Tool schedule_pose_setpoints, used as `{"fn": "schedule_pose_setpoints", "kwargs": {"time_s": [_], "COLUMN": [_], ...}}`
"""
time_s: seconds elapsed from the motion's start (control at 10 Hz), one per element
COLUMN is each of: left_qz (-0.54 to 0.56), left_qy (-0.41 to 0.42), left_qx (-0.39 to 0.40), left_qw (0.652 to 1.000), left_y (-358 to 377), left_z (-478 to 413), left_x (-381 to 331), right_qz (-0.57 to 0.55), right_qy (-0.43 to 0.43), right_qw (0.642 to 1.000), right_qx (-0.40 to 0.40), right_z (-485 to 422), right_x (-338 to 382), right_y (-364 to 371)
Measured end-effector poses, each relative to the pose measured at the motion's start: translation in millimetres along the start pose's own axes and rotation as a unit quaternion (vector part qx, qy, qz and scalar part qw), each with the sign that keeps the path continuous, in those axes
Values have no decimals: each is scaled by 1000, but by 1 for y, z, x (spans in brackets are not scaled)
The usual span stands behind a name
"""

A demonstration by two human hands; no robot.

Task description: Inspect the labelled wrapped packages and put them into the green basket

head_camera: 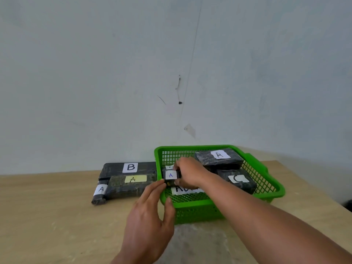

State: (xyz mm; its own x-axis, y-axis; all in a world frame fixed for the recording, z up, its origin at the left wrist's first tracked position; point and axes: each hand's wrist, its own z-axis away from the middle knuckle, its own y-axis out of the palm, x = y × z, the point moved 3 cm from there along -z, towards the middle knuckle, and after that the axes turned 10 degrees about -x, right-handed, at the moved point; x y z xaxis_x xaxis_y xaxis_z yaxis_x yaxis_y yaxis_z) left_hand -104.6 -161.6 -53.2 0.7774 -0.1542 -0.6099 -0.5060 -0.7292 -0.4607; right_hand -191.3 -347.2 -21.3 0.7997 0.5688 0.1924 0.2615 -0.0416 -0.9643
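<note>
One small package (170,176) apparently in right hand (187,173).

Bright green lattice basket (270,189); dark mottled wrapped packages (219,159) bearing white labels, one label (135,178) pale yellow; light tan woodgrain tabletop (47,216); pale grey-blue wall (95,73).

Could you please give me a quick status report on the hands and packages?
Right hand gripping small A package over green basket. Left hand open, fingertips at its edge. Three packages left on table. Nothing blocking.
</note>
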Motion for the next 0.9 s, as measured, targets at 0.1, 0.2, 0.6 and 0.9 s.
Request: {"fn": "schedule_pose_setpoints", "kwargs": {"time_s": [0.1,0.2,0.6,0.9], "left_qz": [3,7,-6,-98], "left_qy": [-3,1,32,24], "left_qx": [2,-7,-16,67], "left_qw": [1000,1000,999,993], "left_y": [1,1,3,-9], "left_z": [0,0,0,-12], "left_x": [2,2,5,-13], "right_qz": [42,70,-3,-130], "right_qy": [-26,-39,-11,9], "right_qw": [999,997,999,988], "right_qx": [2,-8,-38,-88], "right_z": [-6,-8,1,41], "right_x": [-1,1,3,7], "right_y": [8,14,2,-55]}}
